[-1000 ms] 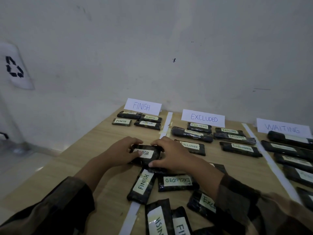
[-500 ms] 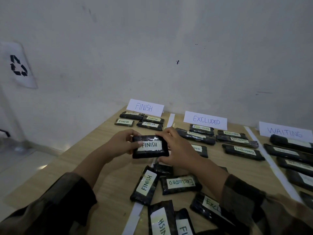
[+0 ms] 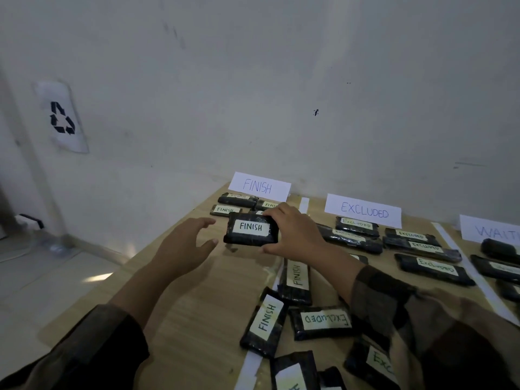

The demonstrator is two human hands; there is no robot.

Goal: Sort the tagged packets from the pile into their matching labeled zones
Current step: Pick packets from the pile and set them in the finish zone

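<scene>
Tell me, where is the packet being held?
In the head view, the held FINISH packet is in the right hand, just before the sorted packets under the FINISH sign; the left hand hovers at its left.

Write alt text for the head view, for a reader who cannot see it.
The right hand holds a black packet tagged FINISH near the FINISH sign and its sorted packets; the left hand is open beside it, not touching. Unsorted packets lie piled nearer the camera.

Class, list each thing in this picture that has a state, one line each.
right hand, grips the held FINISH packet at its right end
left hand, open, apart from that packet
held FINISH packet, tag facing up
pile EXCLUDED packet, flat, tag upside down to camera
</scene>
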